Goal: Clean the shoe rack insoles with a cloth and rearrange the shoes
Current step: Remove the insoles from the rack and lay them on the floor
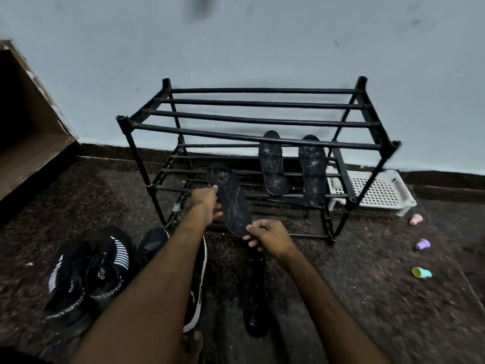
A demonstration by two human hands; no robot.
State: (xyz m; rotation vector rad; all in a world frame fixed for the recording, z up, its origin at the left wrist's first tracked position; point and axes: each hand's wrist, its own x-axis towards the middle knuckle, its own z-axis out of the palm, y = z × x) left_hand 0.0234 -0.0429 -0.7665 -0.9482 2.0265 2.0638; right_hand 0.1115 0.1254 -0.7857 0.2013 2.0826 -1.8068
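A black tubular shoe rack [252,127] stands against the pale wall. Two dusty black insoles [271,164] [312,169] lie across its middle bars. I hold a third dusty insole [232,198] in front of the rack. My left hand [207,203] grips its left edge near the middle, and my right hand [267,236] pinches its near end. A fourth insole [256,298] lies on the floor beneath my right arm. Black sports shoes [86,274] and a black shoe with a white sole [195,285] sit at the lower left. No cloth is in sight.
A white perforated plastic basket [378,191] lies on the floor behind the rack's right side. Three small plastic toys, pink [416,219], purple [422,244] and green [421,272], are scattered at right. A brown wooden cabinet [29,122] stands at left on the dark speckled floor.
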